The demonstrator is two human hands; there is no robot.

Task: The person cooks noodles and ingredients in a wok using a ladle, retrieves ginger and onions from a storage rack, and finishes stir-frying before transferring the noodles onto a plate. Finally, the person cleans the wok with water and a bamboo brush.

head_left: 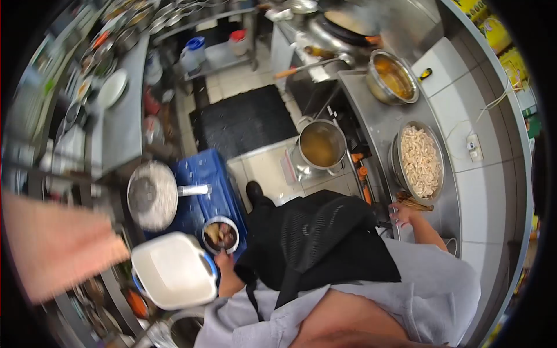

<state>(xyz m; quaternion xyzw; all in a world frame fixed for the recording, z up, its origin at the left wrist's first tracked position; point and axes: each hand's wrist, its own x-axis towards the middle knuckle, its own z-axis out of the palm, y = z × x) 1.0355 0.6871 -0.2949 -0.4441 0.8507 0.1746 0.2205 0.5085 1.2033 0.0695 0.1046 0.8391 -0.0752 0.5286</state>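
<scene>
My left hand [225,265] is closed on the near rim of a small metal bowl [234,246], which holds yellowish and dark reddish pieces. The bowl stands on a blue lidded box [203,171]. On the other side, my right hand [401,214] is at the steel counter's [387,130] front edge, its fingers bent against the end of some brown stick-like pieces [415,201]. Whether it grips them is unclear. Just beyond those pieces is a large steel bowl [395,161] full of pale chopped pieces, perhaps meat [420,162].
A strainer [152,194] and a white tub [174,271] are on my left. A pot of brownish liquid [319,146] stands low ahead. Beyond it are a bowl of orange liquid [394,78], a steaming wok [348,26] and a black floor mat [243,122]. A blurred pinkish shape [61,249] fills the far left.
</scene>
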